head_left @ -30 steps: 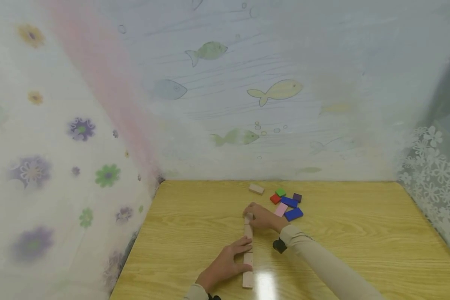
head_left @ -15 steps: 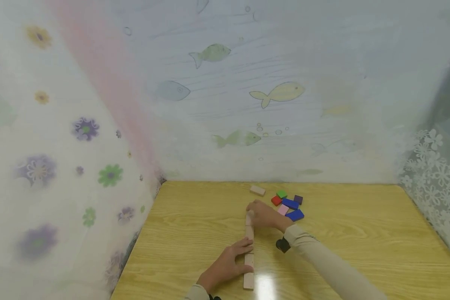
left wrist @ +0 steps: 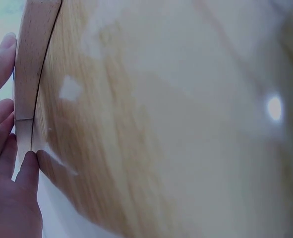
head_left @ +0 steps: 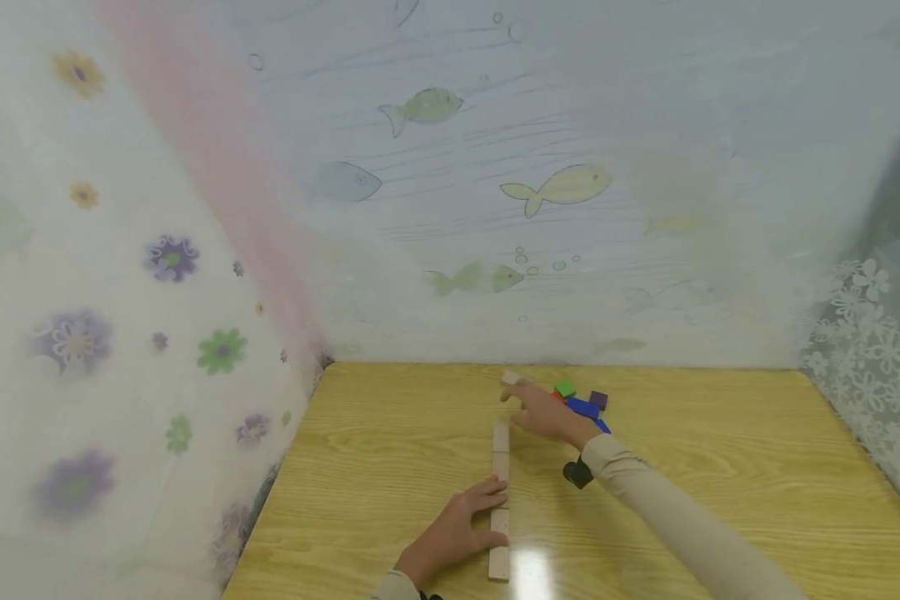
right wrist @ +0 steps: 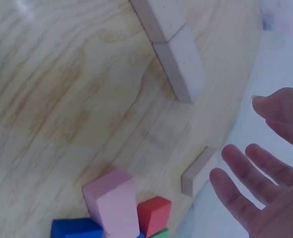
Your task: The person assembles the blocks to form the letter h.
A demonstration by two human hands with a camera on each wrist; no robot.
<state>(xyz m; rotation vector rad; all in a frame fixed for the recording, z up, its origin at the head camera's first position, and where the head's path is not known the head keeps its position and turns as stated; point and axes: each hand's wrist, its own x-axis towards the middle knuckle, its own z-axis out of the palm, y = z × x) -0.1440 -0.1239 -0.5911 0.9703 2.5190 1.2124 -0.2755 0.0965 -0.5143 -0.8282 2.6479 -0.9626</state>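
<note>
A straight row of plain wooden blocks [head_left: 500, 464] lies end to end on the table, running away from me. My left hand [head_left: 450, 529] rests along the row's left side, its fingers and thumb touching the blocks. In the left wrist view, fingertips [left wrist: 29, 161] lie beside a wooden block [left wrist: 34, 59]. Beyond the row's far end hovers my right hand [head_left: 547, 410], fingers spread and holding nothing. It is nearest a single loose wooden block [head_left: 512, 378], partly hidden in the head view. The right wrist view shows that loose block [right wrist: 198, 171] just off the fingertips [right wrist: 218, 176].
Beside and behind the right hand are coloured blocks: green [head_left: 565, 388], dark purple [head_left: 598, 400], blue [head_left: 583, 407], red [right wrist: 153, 214] and pink [right wrist: 114, 198]. The wooden table [head_left: 375, 433] meets a fish-patterned sheet [head_left: 465, 333] at the back. A flowered sheet [head_left: 157, 400] hangs at left.
My right hand has let go of the far end block of the row and moved away and slightly right, toward the loose wooden block. The left hand has stayed on the row.
</note>
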